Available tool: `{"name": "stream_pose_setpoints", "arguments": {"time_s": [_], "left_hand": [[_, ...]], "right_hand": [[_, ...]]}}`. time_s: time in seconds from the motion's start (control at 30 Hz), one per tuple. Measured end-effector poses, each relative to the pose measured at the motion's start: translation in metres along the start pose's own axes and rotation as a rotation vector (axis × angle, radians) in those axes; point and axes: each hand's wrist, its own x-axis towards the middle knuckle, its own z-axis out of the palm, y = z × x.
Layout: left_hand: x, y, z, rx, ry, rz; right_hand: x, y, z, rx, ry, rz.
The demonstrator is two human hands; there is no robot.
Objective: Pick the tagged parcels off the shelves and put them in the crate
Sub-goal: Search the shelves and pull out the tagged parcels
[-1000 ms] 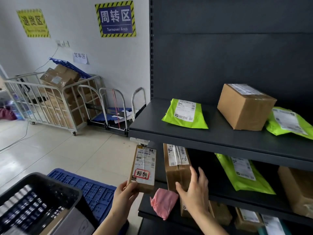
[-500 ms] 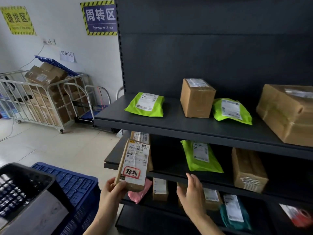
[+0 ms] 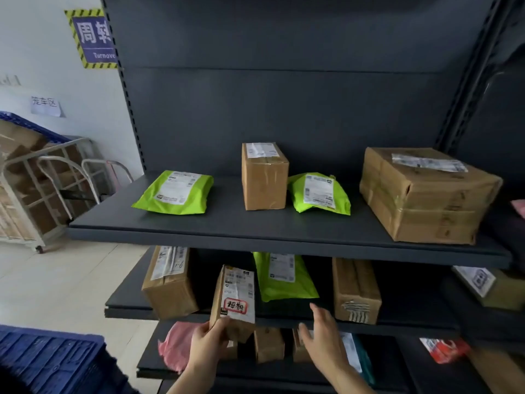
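My left hand (image 3: pixel 208 341) grips a small brown tagged parcel (image 3: pixel 234 301) by its lower end; a white label with red-framed handwriting faces me. It hangs in front of the middle shelf (image 3: pixel 397 319). My right hand (image 3: pixel 322 336) is open, fingers spread, near that shelf's front edge, holding nothing. The top shelf (image 3: pixel 255 231) carries two green mailers (image 3: pixel 174 191) (image 3: pixel 319 193), a small upright box (image 3: pixel 264 174) and a large box (image 3: pixel 426 194). The blue crate (image 3: pixel 48 362) shows at the bottom left.
On the middle shelf stand a brown box (image 3: pixel 169 282), a green mailer (image 3: pixel 282 277) and another box (image 3: pixel 356 291). Below lie a pink bag (image 3: pixel 174 346) and small boxes (image 3: pixel 268 344). A metal roll cage (image 3: pixel 31 191) with cartons stands on the floor at left.
The view has swung right, away from the crate and black bin. The tagged parcel in my left hand now sits in front of the middle shelf, and my right hand has risen slightly.
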Motion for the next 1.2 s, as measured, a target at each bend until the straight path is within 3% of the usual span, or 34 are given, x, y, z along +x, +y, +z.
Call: {"name": "stream_pose_setpoints", "arguments": {"time_s": [0.23, 0.53, 0.93, 1.2], "left_hand": [[0.054, 0.004, 0.033, 0.008, 0.011, 0.002], [0.09, -0.007, 0.036, -0.039, -0.029, 0.021], [0.049, -0.017, 0.007, 0.031, -0.04, 0.039], [0.027, -0.004, 0.007, -0.017, -0.066, 0.097]], "right_hand": [[0.063, 0.004, 0.002, -0.095, -0.049, -0.017], [0.094, 0.011, 0.027, -0.379, -0.306, -0.08], [0.04, 0.025, 0.039, -0.349, -0.294, -0.11], [0.023, 0.019, 0.014, -0.235, -0.174, -0.119]]}}
